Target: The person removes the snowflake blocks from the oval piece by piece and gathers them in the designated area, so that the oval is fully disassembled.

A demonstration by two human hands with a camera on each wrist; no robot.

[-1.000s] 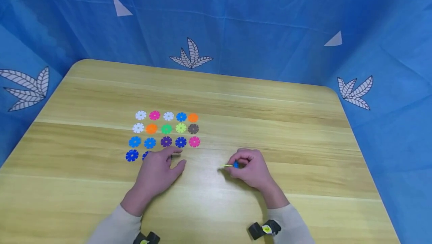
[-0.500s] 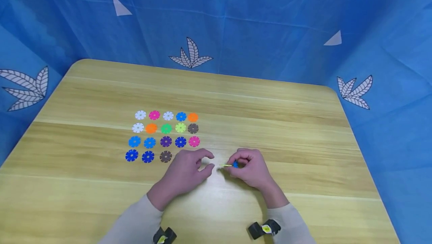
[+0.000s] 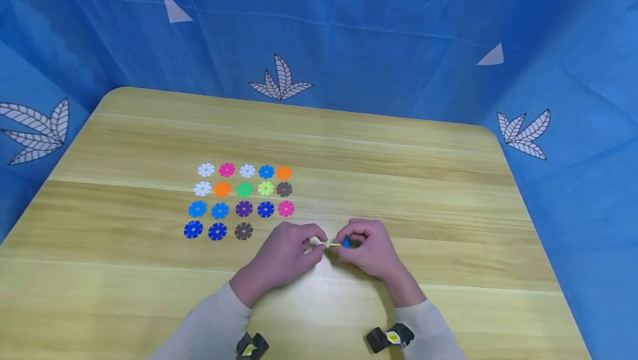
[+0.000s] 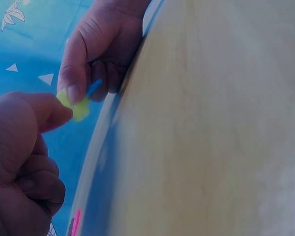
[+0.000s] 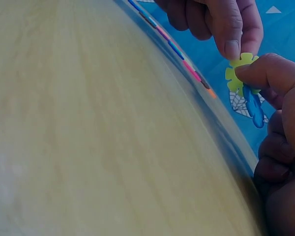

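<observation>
Between thumb and forefinger, my right hand (image 3: pixel 374 249) pinches a yellow-green notched plastic disc (image 5: pixel 233 77). A blue notched disc (image 5: pixel 255 110) is slotted into it at an angle, near the right fingers. Coming from the other side, my left hand (image 3: pixel 286 252) pinches the opposite edge of the yellow-green disc with thumb and forefinger. In the left wrist view the yellow-green disc (image 4: pixel 80 112) shows partly behind the right thumb, and only a sliver of the blue disc (image 4: pixel 94 87) is visible.
Left of the hands, rows of notched discs lie flat on the wooden table (image 3: pixel 423 183), among them a dark brown disc (image 3: pixel 243 231) close to my left hand and a pink disc (image 3: pixel 286 208). A blue patterned cloth (image 3: pixel 389 33) hangs behind the table.
My left hand has moved right from over the front row of discs to the yellow-green disc and now pinches its edge. The right hand has stayed in place.
</observation>
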